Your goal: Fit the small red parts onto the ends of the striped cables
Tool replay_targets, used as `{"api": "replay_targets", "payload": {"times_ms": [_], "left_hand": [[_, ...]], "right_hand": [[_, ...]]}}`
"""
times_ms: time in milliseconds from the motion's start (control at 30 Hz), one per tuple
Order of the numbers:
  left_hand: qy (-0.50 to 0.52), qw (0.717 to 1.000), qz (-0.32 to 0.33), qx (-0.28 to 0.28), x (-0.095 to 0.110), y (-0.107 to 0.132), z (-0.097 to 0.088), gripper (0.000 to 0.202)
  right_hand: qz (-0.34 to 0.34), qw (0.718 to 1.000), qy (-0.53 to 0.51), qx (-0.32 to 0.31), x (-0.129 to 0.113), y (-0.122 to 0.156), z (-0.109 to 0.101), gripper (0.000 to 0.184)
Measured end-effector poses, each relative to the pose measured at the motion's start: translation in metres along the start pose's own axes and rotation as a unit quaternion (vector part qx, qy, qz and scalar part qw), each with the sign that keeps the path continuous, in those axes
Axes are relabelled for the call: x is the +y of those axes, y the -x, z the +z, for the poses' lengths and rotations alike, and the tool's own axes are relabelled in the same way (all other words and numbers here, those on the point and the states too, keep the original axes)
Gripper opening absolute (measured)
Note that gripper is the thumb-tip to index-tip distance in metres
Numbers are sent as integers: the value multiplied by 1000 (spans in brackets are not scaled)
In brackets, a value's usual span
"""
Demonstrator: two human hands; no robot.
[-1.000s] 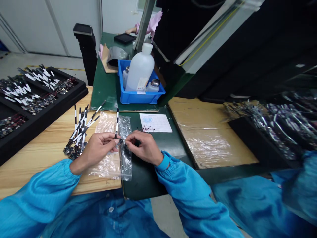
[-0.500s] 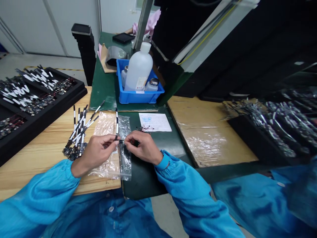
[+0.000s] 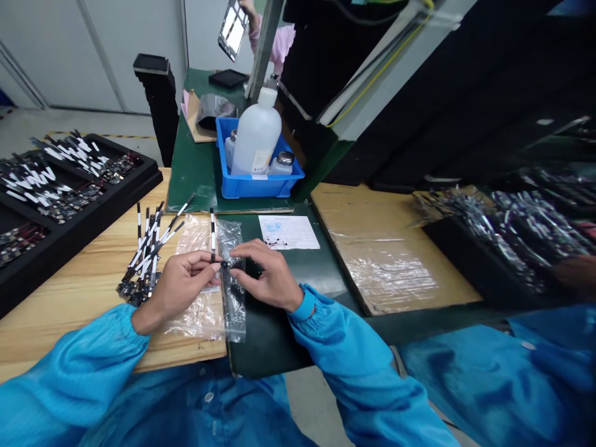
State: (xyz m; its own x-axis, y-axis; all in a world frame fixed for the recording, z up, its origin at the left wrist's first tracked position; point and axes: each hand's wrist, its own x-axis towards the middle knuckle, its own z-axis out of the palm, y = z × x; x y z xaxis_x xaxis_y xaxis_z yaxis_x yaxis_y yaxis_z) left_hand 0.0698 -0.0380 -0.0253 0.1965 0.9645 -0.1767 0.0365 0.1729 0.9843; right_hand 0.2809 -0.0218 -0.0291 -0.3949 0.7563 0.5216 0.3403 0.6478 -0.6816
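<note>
My left hand (image 3: 190, 277) pinches a small circuit board (image 3: 223, 264), from which a black and white flat cable (image 3: 213, 233) sticks up. Just right of the board, my right hand (image 3: 267, 273) is open, its thumb and forefinger parted with nothing visible between them. Beneath both hands lies a clear plastic bag (image 3: 205, 313). A pile of similar boards with flat cables (image 3: 151, 251) rests on the wood-look board to the left. Small dark parts with thin leads (image 3: 275, 243) lie on a printed paper (image 3: 300, 233) beyond my right hand.
At the left is a black foam tray (image 3: 139, 177) full of boards. A blue bin (image 3: 261, 188) holds a large white bottle (image 3: 257, 136) and smaller bottles. Right are a film-wrapped cardboard sheet (image 3: 395, 267) and a co-worker's sleeve (image 3: 503, 366). Another person in pink lifts a panel (image 3: 233, 30).
My right thumb and forefinger have parted and drawn slightly off the board, which my left hand still pinches. At the back, the person in pink has raised a panel; a co-worker's hand appears right.
</note>
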Motion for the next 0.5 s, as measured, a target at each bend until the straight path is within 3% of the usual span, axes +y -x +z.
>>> {"api": "replay_targets", "payload": {"times_ms": [200, 500], "left_hand": [[10, 998, 40, 44, -4, 2, 3, 32], [-124, 975, 180, 44, -17, 10, 5, 24]], "right_hand": [[-6, 991, 20, 129, -7, 4, 5, 25], [5, 989, 25, 143, -11, 8, 19, 18]]}}
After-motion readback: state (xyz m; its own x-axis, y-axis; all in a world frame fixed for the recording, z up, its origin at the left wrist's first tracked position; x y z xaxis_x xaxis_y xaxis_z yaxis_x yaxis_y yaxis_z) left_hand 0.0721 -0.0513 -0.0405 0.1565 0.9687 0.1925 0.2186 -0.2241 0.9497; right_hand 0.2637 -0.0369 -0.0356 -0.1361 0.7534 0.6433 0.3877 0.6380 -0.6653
